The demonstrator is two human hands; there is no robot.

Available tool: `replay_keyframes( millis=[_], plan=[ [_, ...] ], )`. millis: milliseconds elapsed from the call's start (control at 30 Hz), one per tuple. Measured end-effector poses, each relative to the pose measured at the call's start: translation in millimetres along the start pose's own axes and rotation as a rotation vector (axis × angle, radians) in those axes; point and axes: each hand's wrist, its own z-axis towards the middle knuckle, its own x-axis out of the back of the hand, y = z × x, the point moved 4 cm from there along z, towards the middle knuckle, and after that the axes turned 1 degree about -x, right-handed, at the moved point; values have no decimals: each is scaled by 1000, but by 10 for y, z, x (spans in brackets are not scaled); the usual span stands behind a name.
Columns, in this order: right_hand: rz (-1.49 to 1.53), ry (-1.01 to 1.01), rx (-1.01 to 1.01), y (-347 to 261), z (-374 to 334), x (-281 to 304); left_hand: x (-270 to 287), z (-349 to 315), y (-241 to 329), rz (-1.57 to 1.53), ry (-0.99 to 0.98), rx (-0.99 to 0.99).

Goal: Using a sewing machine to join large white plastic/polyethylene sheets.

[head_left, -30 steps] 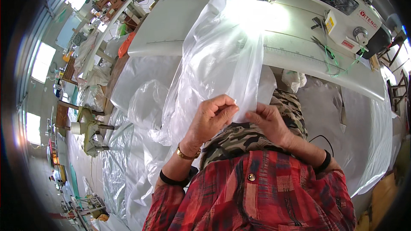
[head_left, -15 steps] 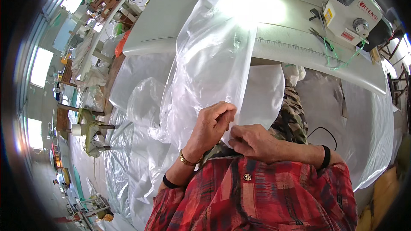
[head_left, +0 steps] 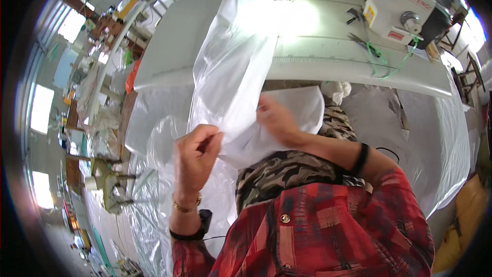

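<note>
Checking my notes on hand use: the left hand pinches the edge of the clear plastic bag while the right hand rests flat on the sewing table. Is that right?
Not quite. In the head view the right hand is not on the sewing table; it is at the clear plastic bag, partly behind the film. The left hand does pinch its edge.

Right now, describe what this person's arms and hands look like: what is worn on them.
Both hands are bare, no gloves. The left hand has a gold-coloured bracelet at the wrist and, below it, a black band with a small black box. The right hand has a thin black band on the forearm. Red and dark plaid sleeves are pushed up, leaving both forearms bare.
</note>
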Motion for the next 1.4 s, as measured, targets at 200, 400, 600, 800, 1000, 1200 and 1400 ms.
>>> replay_keyframes(
  millis=[200,400,600,800,1000,1200,1400],
  plan=[
    [19,-611,408,-631,474,-1454,120,293,761,354,-181,-365],
    [-258,-585,650,-443,347,-1310,-443,-128,253,529,-513,-465],
    [-414,-487,710,-344,79,20,-832,-324,13,456,-363,-421],
    [-1210,-481,484,-873,674,1006,-942,-404,-12,420,-293,-332],
    [-1174,-235,731,-706,1068,1309,-1041,-422,73,398,-263,-210],
    [-1029,-369,678,-681,1249,1258,-1032,-483,72,266,-169,-132],
    [-963,-358,620,-644,1329,1250,-1063,-465,-14,168,-115,-93]
  ],
)
